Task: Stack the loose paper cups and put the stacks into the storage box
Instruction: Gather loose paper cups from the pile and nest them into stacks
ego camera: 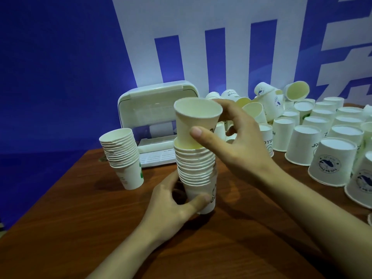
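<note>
My left hand grips the bottom of a tall stack of white paper cups held upright above the wooden table. My right hand pinches a single paper cup between thumb and fingers; its base sits partly inside the stack's top cup. A second stack of cups stands on the table to the left. Behind both, the white storage box stands with its lid raised.
Many loose paper cups cover the right side of the table, most upside down, several lying on their sides at the back. A blue and white wall rises behind the table. The table's left edge runs diagonally toward the front left.
</note>
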### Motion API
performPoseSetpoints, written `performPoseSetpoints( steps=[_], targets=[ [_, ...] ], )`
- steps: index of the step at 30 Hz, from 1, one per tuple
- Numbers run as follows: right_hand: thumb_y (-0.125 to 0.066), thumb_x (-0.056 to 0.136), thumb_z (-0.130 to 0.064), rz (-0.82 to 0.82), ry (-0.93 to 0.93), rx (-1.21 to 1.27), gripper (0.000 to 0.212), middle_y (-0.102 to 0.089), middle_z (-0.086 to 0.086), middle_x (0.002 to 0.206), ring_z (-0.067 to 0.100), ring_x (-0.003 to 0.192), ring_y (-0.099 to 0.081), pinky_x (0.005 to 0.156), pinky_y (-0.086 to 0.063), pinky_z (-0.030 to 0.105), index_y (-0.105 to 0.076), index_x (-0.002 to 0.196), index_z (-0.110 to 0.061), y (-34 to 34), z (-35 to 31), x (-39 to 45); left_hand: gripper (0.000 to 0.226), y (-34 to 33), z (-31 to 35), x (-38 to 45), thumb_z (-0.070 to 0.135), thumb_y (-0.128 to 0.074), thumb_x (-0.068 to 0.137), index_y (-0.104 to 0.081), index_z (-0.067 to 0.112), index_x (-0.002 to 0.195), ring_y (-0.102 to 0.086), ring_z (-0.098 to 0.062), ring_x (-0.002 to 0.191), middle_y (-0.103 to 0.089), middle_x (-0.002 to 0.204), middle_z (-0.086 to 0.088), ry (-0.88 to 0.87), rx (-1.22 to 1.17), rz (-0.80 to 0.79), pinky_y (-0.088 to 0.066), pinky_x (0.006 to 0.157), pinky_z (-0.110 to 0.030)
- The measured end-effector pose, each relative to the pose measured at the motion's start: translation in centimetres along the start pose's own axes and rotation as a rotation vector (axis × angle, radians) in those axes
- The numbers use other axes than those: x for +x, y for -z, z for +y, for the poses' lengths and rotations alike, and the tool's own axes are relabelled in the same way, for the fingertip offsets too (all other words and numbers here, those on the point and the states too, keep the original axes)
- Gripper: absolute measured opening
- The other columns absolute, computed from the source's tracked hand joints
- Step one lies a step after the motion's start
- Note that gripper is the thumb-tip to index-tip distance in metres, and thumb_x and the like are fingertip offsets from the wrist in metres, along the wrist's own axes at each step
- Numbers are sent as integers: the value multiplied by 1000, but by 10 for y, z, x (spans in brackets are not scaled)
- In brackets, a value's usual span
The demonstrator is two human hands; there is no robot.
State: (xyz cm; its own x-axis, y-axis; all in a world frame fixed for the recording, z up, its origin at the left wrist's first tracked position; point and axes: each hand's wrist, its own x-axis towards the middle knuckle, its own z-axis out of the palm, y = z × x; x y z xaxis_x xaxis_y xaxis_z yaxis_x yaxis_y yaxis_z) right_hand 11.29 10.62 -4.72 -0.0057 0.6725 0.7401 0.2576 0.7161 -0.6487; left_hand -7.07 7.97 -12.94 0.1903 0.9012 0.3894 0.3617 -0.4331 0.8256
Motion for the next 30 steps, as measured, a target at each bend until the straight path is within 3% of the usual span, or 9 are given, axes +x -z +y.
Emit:
performPoseSetpoints(
  steps=[5,8,10,13,16,18,20,22,30],
  targets=[
    [-52,88,-55,83,-102,154,42,-71,-4,100,11,99,-65,86,-46,24,-67,108,-21,8,22,9,54,0,-1,0,46,-82,76,-70,32,127,-71,-7,115,-76,122,15,-4,0,-5,-56,94,-27],
    [-48,90,-51,148,-154,-314,42,-67,-6,113,14,112,-56,96,-42,32,-63,115,-21,26,60,15,58,0,0,0,51,-80,76,-69,32,129,-70,-7,116,-75,123,16,-3,-4,-24,-57,95,-28],
    [-51,90,-45,63,-231,-640,53,-59,1,134,23,133,-41,109,-35,47,-53,136,-18,39,86,15,60,0,0,0,52,-81,74,-69,31,129,-70,-7,115,-76,123,16,3,-21,-27,-56,92,-21],
    [-56,92,-27,-115,-403,-934,73,-31,6,160,33,149,-18,113,-24,54,-23,156,-16,47,108,10,58,-1,2,0,51,-80,73,-71,31,126,-71,-5,112,-77,119,17,-3,-36,-22,-55,88,-16],
    [-60,90,-26,-178,-472,-1106,88,-27,11,158,37,142,-27,107,-31,52,-6,159,-16,49,114,8,55,-1,2,0,51,-79,74,-71,31,124,-71,-6,111,-77,118,17,-9,-30,-30,-55,87,-17],
    [-65,87,-29,-148,-457,-1184,87,-34,12,145,36,129,-35,99,-34,47,-14,156,-16,50,114,8,54,-1,3,-1,51,-79,74,-71,32,124,-72,-7,112,-77,119,16,-7,-29,-35,-57,89,-21],
    [-71,80,-28,-88,-415,-1201,71,-35,11,131,35,120,-35,95,-34,44,-39,143,-18,51,115,10,54,-1,3,-1,51,-80,75,-72,32,124,-72,-7,112,-77,119,16,-11,-29,-28,-57,90,-23],
    [-74,75,-26,-67,-398,-1191,58,-33,12,132,37,119,-34,96,-33,44,-51,128,-21,52,113,11,54,0,3,-2,51,-80,74,-71,32,124,-71,-6,112,-76,120,17,-11,-29,-28,-56,90,-21],
    [-76,73,-31,-135,-487,-1042,72,-51,10,130,35,123,-45,91,-37,43,-42,136,-21,53,97,14,57,0,2,-1,53,-79,75,-69,33,128,-70,-5,114,-75,122,18,-10,-18,-41,-57,91,-22]
  ],
)
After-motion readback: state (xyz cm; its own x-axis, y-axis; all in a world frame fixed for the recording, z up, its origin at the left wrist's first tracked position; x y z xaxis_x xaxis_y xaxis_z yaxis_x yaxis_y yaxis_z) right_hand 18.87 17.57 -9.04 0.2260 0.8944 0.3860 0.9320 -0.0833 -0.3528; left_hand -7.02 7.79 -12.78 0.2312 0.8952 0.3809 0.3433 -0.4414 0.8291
